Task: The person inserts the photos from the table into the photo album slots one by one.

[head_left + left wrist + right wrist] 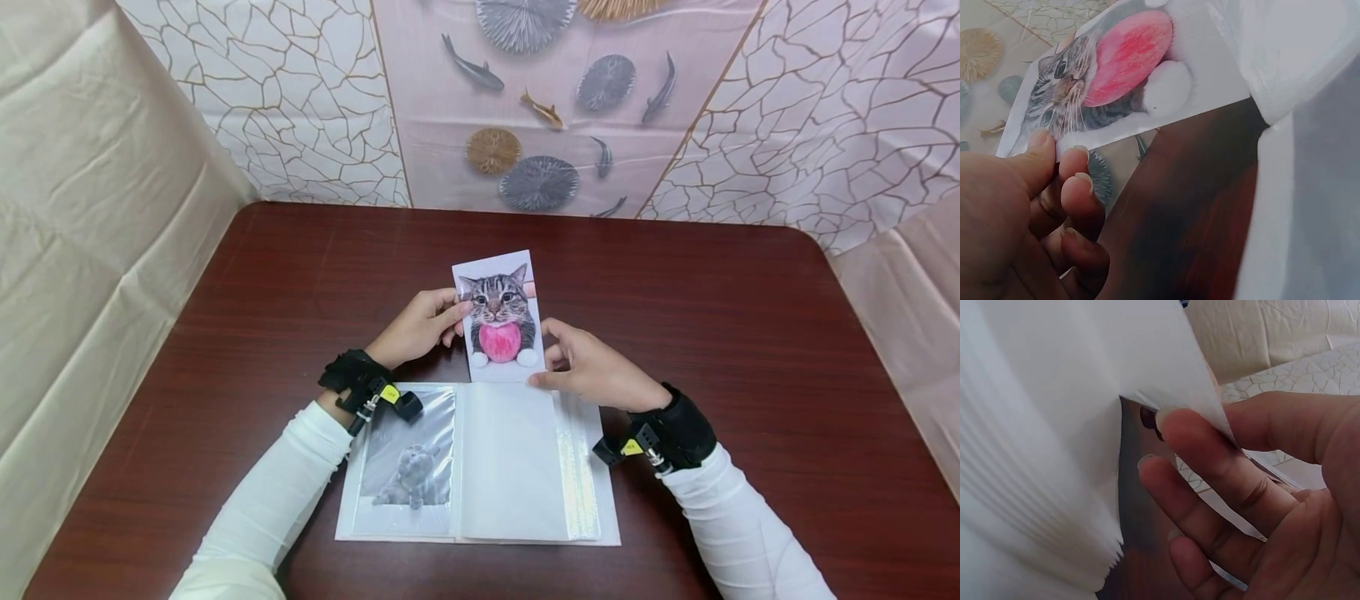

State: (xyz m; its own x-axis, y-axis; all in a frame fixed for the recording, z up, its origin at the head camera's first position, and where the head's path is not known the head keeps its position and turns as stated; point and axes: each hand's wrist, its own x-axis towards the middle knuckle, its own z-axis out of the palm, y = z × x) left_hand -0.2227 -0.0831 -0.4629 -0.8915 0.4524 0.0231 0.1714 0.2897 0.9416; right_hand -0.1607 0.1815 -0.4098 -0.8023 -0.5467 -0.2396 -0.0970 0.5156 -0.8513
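A photo print [501, 321] of a tabby cat with a pink heart stands upright at the top edge of an open photo album [510, 458]. At the print's left edge, my left hand [423, 325] pinches it with the thumb in front, as the left wrist view also shows. My right hand [592, 367] is at the print's lower right corner. Thumb and forefinger pinch the top edge of a white album page [1085, 356] there, the other fingers [1172, 494] loosely bent behind it. The print's bottom edge meets this page; whether it is inside the pocket I cannot tell.
The album's left page holds a grey picture of a small animal [412, 475] under glossy plastic. A shiny strip [577, 475] runs down the right page. All lies on a dark red-brown table [720, 333], with patterned cloth [300, 100] hung behind it.
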